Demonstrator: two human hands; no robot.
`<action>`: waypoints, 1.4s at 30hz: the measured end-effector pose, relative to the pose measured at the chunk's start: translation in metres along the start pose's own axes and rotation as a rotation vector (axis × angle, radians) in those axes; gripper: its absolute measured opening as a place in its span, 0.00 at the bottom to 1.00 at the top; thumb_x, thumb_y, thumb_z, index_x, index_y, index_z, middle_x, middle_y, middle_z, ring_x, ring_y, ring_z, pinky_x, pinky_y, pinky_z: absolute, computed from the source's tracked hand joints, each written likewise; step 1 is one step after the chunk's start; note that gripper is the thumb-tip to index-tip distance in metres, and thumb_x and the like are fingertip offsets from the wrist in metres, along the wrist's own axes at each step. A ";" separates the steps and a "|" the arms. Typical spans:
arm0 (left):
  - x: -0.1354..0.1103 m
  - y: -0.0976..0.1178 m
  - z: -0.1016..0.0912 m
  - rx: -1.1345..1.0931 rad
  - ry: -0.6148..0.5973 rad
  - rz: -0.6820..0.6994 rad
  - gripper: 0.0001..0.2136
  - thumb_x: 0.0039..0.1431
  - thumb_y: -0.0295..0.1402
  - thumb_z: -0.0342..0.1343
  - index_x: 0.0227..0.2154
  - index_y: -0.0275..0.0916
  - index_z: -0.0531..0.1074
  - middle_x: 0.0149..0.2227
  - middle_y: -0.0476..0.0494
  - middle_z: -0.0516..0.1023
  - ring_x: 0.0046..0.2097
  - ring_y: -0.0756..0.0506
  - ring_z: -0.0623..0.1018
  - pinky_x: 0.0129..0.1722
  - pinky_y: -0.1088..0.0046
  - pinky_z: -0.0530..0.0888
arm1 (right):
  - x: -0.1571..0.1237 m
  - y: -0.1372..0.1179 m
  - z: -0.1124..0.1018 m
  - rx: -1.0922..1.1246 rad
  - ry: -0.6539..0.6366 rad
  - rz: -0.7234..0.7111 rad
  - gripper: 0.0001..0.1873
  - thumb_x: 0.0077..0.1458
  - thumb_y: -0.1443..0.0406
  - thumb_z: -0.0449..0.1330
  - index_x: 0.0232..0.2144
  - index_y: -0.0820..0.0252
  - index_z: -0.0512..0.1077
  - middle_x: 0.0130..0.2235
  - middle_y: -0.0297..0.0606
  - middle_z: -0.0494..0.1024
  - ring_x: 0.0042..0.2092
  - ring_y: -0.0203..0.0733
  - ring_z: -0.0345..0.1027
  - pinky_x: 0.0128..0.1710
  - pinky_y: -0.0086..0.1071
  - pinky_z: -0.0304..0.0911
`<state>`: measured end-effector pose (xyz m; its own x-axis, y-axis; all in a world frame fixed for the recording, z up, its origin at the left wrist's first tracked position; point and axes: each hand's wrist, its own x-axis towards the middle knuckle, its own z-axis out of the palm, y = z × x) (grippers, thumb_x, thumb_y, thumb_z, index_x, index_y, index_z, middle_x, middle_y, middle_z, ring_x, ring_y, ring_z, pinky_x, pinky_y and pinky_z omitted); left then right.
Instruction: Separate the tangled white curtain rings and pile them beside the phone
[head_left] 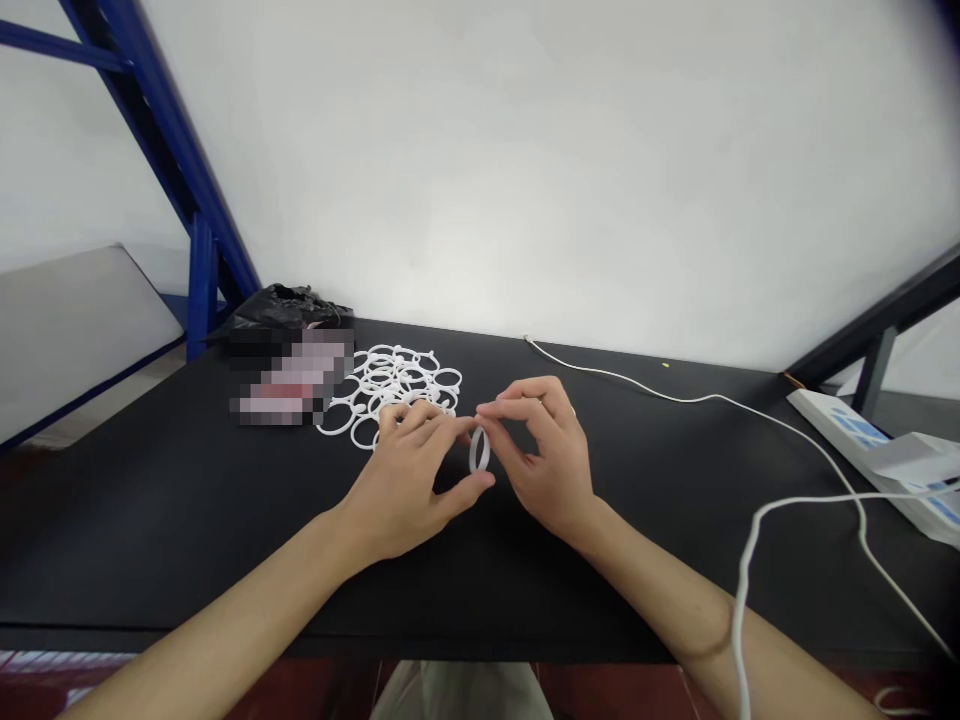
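A small white ring [474,455] is held on edge between my two hands, a little above the black table. My left hand [409,480] grips it from the left, with the thumb at its lower edge and the index finger near its top. On the other side, my right hand [544,450] pinches the top of the ring between thumb and fingertips. Whatever small part sits in that pinch is hidden by the fingers. Just behind my left hand lies a loose heap of white rings [390,375], several of them with small round knobs.
A black plastic bag [281,308] and a blurred pinkish item [300,380] lie at the back left. White cable [637,383] crosses the table's right side to a white power strip [847,430]. A blue metal frame [169,130] rises at left; a white wall [525,170] stands behind.
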<state>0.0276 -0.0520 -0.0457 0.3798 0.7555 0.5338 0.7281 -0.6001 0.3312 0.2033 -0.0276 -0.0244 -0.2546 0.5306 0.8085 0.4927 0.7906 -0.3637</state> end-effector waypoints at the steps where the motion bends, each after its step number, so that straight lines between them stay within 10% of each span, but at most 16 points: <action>1: 0.000 0.001 0.000 -0.014 -0.004 0.000 0.14 0.64 0.41 0.52 0.47 0.40 0.68 0.39 0.45 0.78 0.44 0.41 0.71 0.49 0.55 0.60 | 0.000 0.000 0.000 0.000 0.007 -0.002 0.04 0.60 0.68 0.60 0.37 0.53 0.74 0.39 0.37 0.71 0.37 0.37 0.70 0.37 0.35 0.71; 6: 0.002 0.004 0.001 -0.065 0.006 -0.101 0.13 0.60 0.41 0.56 0.45 0.43 0.68 0.41 0.47 0.78 0.43 0.41 0.71 0.48 0.57 0.62 | 0.000 0.001 -0.002 0.014 -0.011 0.039 0.04 0.60 0.66 0.60 0.38 0.53 0.74 0.40 0.38 0.71 0.38 0.38 0.71 0.37 0.35 0.71; 13: 0.002 0.000 0.004 -0.043 0.009 -0.113 0.16 0.59 0.43 0.58 0.46 0.42 0.67 0.39 0.48 0.77 0.43 0.42 0.71 0.47 0.59 0.62 | 0.001 0.008 -0.008 0.187 -0.354 0.189 0.06 0.63 0.62 0.58 0.39 0.57 0.74 0.33 0.33 0.76 0.30 0.32 0.68 0.32 0.27 0.66; 27: 0.003 -0.002 0.003 -0.039 0.014 -0.084 0.14 0.60 0.40 0.58 0.45 0.42 0.67 0.40 0.48 0.77 0.43 0.43 0.71 0.46 0.60 0.61 | 0.001 0.011 -0.007 0.340 -0.377 0.311 0.06 0.59 0.60 0.63 0.33 0.56 0.73 0.32 0.31 0.78 0.28 0.31 0.68 0.30 0.26 0.65; 33: 0.003 -0.004 0.003 0.031 0.077 -0.124 0.15 0.64 0.41 0.54 0.49 0.42 0.67 0.44 0.45 0.77 0.46 0.41 0.70 0.47 0.59 0.62 | 0.001 0.019 -0.009 0.224 -0.394 0.337 0.13 0.61 0.58 0.60 0.47 0.55 0.70 0.30 0.30 0.73 0.30 0.33 0.66 0.33 0.28 0.65; 42: 0.001 -0.006 0.006 0.096 0.106 -0.151 0.16 0.65 0.43 0.52 0.51 0.41 0.68 0.45 0.42 0.76 0.47 0.39 0.69 0.47 0.58 0.63 | 0.014 0.054 -0.018 -0.170 -0.269 0.423 0.14 0.64 0.55 0.52 0.39 0.56 0.73 0.31 0.33 0.75 0.30 0.36 0.67 0.33 0.31 0.62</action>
<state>0.0271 -0.0462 -0.0514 0.2039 0.7998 0.5646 0.8253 -0.4506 0.3402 0.2411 0.0167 -0.0243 -0.1977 0.8701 0.4515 0.7213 0.4410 -0.5341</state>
